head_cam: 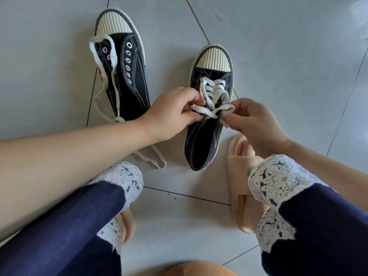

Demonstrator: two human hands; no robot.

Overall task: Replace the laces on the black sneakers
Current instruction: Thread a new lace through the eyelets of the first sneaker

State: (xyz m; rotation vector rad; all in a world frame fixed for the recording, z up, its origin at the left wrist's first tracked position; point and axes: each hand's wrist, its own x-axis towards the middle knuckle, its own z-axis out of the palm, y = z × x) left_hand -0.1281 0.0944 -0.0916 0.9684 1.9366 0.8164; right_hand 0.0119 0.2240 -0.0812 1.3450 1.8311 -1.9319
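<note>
Now left hand and right hand each pinch white lace over right sneaker.

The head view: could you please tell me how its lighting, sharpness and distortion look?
Head view: soft, even daylight, faint shadows beside the laced sneaker; left hand, right hand and white lace reasonably sharp; glare washes out the tiled floor at top right; wide-angle lens enlarges the left forearm.
</note>
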